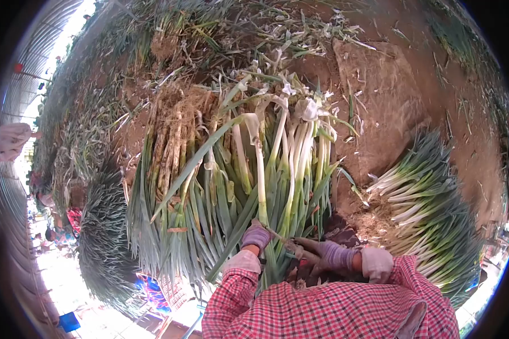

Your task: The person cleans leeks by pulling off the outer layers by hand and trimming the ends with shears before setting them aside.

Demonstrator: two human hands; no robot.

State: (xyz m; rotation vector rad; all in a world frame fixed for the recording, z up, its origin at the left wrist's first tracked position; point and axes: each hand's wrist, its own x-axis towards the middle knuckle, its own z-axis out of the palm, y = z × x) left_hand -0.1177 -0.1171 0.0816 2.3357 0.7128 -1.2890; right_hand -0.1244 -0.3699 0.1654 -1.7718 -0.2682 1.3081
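Observation:
My left hand (pixel 255 236), in a purple glove, is closed round a long green onion (pixel 261 181). Its pale stalk points away from me and its green leaves hang down towards my lap. Just to the right, my right hand (pixel 335 255) wears a similar glove with dirty brown fingers. Those fingers reach left to the leaves by my left hand and are bent together; what they pinch is too small to make out. Directly beyond both hands lies a thick pile of green onions (pixel 209 192), some peeled white, others with brown roots and dry skins on.
At the right, a row of cleaned green onions (pixel 430 209) lies on the soil with white ends facing left. A brown sheet (pixel 379 101) covers ground beyond. Another green onion heap (pixel 104 231) stands at left. Peeled scraps (pixel 300 28) litter the far ground.

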